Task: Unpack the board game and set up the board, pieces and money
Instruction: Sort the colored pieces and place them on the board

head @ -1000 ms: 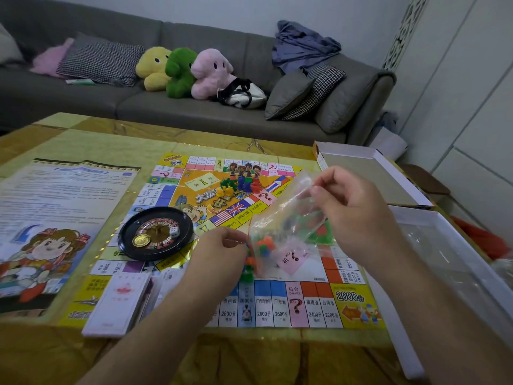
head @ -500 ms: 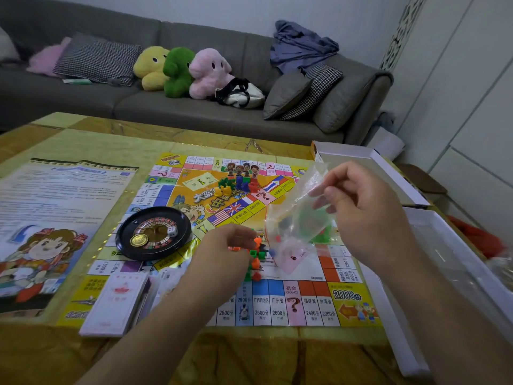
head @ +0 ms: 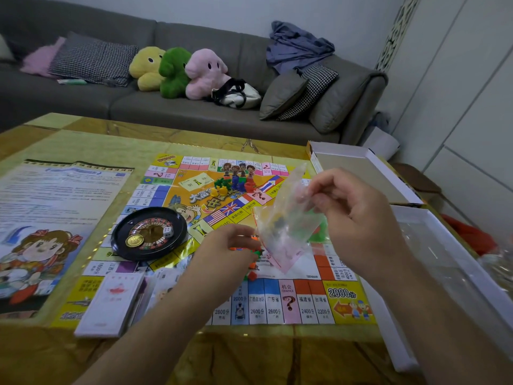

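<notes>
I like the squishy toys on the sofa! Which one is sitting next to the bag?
The pink plush toy. It sits rightmost of the three, right beside the white bag with black straps. The green one is in the middle, and the yellow one is farthest away.

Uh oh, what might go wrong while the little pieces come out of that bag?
The right hand holds the clear bag tipped above the board, so the small pieces by the left hand might bounce and scatter. Some may roll off the near edge. The left forearm might also nudge the card stack.
</notes>
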{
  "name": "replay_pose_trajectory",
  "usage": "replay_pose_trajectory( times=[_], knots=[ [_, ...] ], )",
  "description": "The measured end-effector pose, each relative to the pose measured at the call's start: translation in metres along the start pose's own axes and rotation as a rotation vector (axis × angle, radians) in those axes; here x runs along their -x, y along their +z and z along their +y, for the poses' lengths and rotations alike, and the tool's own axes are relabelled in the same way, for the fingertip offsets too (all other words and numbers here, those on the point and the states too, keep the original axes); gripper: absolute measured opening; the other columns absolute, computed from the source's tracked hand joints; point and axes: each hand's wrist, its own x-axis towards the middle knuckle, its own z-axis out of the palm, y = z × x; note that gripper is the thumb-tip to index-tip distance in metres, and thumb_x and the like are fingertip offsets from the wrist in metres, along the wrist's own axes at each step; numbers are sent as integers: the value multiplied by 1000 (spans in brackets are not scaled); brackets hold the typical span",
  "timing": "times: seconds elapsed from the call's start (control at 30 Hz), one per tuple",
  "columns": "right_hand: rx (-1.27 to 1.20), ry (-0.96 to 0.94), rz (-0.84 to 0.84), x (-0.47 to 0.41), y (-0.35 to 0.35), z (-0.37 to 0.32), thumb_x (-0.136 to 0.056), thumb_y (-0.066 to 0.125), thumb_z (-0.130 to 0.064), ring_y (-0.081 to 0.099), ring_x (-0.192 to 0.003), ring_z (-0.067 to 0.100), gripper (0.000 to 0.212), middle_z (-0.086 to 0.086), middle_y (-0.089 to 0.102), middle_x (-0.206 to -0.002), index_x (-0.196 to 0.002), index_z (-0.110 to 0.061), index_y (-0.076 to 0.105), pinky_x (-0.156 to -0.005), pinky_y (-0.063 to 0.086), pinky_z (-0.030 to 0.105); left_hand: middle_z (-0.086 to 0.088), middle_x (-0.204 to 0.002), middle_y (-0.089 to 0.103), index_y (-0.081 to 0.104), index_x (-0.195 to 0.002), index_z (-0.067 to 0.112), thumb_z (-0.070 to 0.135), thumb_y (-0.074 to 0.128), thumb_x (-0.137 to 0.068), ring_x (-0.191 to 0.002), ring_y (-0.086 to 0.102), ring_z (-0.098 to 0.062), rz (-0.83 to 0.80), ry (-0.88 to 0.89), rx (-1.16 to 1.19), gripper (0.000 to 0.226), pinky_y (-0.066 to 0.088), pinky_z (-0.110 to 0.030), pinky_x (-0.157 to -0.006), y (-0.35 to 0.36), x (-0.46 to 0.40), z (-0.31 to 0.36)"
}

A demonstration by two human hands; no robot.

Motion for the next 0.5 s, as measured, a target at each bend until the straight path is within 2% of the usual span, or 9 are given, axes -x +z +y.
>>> replay_pose_trajectory(
  times=[0.07, 0.13, 0.17, 0.23, 0.27, 0.33, 0.4, 0.43, 0.5],
  knots=[
    [-57, 20, 23, 0, -2, 0, -103, 54, 6, 75, -92, 16, 24, -5, 78, -94, -96, -15, 65, -82, 63, 38, 5, -109, 75, 62, -127, 20, 8, 68, -96, -95, 71, -17, 24, 19, 14, 35, 56, -26, -64, 0, 0, -1],
    [-138, 50, 50, 0, -6, -1, -104, 52, 7, 76, -89, 20, 24, 0, 78, -92, -97, -13, 63, -82, 63, 39, 2, -114, 72, 60, -129, 24, 29, 77, -90, -99, 71, -21, 49, -7, 79, 43, 56, -38, -81, -3, -1, -3],
    [-205, 80, 68, 1, -7, 0, -104, 51, 8, 77, -87, 23, 23, 4, 78, -91, -98, -11, 62, -80, 64, 41, -1, -116, 73, 59, -131, 24, 38, 80, -86, -101, 72, -23, 33, -32, 142, 51, 56, -43, -89, -4, -1, -3],
    [-354, 170, 101, 3, -8, 1, -104, 50, 10, 78, -85, 29, 20, 10, 79, -90, -100, -6, 61, -77, 65, 45, -5, -112, 77, 61, -129, 17, 48, 76, -83, -100, 75, -24, -89, -83, 312, 57, 56, -44, -93, -7, -2, 2],
    [-410, 217, 112, 4, -7, 2, -103, 50, 10, 78, -85, 30, 17, 12, 79, -89, -102, -4, 60, -77, 65, 45, -7, -109, 79, 65, -124, 14, 48, 71, -87, -99, 76, -25, -171, -98, 377, 51, 55, -44, -93, -9, 1, 5],
    [-467, 308, 127, 7, -5, 7, -101, 51, 12, 78, -85, 30, 17, 13, 79, -89, -107, -1, 60, -77, 65, 45, -14, -109, 79, 70, -121, 8, 42, 64, -95, -101, 77, -31, -257, -86, 418, 43, 55, -53, -96, -10, 4, 7],
    [-511, 393, 111, 8, -8, 14, -94, 57, 12, 75, -81, 29, 22, 10, 77, -88, -110, -1, 63, -72, 62, 44, -20, -107, 77, 70, -121, 2, 25, 68, -94, -101, 75, -39, -195, -15, 409, 36, 57, -63, -92, -11, 4, 4],
    [-546, 438, 86, 8, -11, 16, -89, 63, 5, 74, -80, 29, 22, 11, 75, -89, -109, -2, 67, -69, 61, 43, -22, -105, 77, 69, -121, 3, 18, 70, -93, -99, 75, -42, -137, 21, 390, 31, 60, -65, -85, -12, 3, 3],
    [-578, 514, -15, 8, -14, 20, -83, 76, -14, 71, -82, 31, 21, 20, 71, -93, -102, -6, 74, -67, 60, 41, -20, -102, 77, 70, -118, 8, 10, 74, -91, -92, 76, -41, -56, 68, 381, 27, 64, -58, -70, -14, 5, 1]
  ],
)
